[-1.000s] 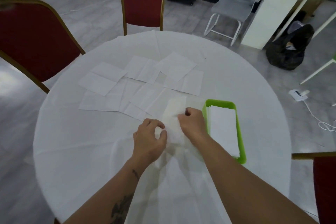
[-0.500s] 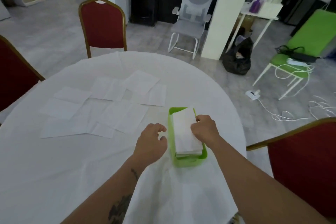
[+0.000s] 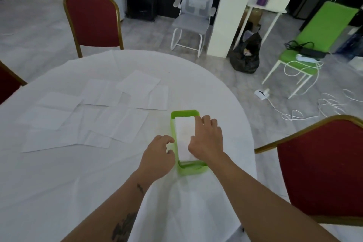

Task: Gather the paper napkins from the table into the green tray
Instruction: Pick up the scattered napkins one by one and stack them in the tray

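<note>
A green tray (image 3: 185, 114) stands on the round white table (image 3: 59, 182), right of centre, with a stack of folded white napkins (image 3: 183, 135) inside it. My right hand (image 3: 207, 139) lies flat on that stack, fingers stretched toward the tray's far end. My left hand (image 3: 159, 155) hovers just left of the tray with its fingers loosely curled and nothing in it. Several unfolded white napkins (image 3: 102, 112) are spread over the far left part of the table.
Red chairs with gold frames stand at the far side (image 3: 92, 19), at the left edge (image 3: 7, 82) and close on the right (image 3: 322, 169). Beyond the table are a white office chair (image 3: 194, 15), a black bag (image 3: 245, 55) and cables on the floor (image 3: 306, 112).
My right hand carried a folded napkin from the table to the tray, laid it on the stack and flattened out over it. My left hand let go and followed to the tray's left side.
</note>
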### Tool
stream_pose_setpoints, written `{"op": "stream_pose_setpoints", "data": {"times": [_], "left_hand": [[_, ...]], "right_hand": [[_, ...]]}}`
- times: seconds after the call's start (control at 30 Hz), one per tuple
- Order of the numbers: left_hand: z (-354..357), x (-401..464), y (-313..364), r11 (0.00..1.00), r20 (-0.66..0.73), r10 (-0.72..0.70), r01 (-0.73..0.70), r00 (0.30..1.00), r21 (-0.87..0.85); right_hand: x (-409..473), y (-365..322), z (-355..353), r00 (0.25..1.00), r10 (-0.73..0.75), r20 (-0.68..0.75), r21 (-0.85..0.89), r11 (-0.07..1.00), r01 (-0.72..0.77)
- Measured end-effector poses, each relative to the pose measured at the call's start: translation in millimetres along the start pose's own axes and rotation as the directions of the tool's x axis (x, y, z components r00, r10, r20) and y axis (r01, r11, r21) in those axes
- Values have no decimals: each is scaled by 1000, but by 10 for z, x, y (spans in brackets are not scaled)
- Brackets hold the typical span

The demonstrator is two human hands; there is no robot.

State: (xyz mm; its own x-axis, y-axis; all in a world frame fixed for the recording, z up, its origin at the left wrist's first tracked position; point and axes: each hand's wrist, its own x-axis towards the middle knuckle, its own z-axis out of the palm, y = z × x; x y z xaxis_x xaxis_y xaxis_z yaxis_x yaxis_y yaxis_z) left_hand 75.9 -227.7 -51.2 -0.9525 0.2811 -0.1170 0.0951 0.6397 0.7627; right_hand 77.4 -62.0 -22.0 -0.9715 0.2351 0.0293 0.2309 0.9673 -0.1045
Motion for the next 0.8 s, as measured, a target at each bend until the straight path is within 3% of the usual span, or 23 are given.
{"op": "stream_pose_setpoints", "data": {"times": [0.13,0.27,0.5,0.67,0.8], "left_hand": [[-57,-12,-85,999,-46,-25,23,999,-42],[-181,-57,-189,989,-102,-91,78,991,-122],[-433,-88,-463,927,-203,-348,304,915,-218],[-575,-13,-791,940,-234,-340,321,911,-115],[-670,156,-1041,938,-247,-322,343,914,47]], "right_hand": [[-34,1,50,980,-55,191,55,997,45],[36,-130,-33,994,-33,107,127,992,19],[149,-844,-30,969,-233,77,497,852,165],[202,-1198,250,961,-187,201,551,833,47],[259,-1282,504,906,-160,392,430,903,-26]]}}
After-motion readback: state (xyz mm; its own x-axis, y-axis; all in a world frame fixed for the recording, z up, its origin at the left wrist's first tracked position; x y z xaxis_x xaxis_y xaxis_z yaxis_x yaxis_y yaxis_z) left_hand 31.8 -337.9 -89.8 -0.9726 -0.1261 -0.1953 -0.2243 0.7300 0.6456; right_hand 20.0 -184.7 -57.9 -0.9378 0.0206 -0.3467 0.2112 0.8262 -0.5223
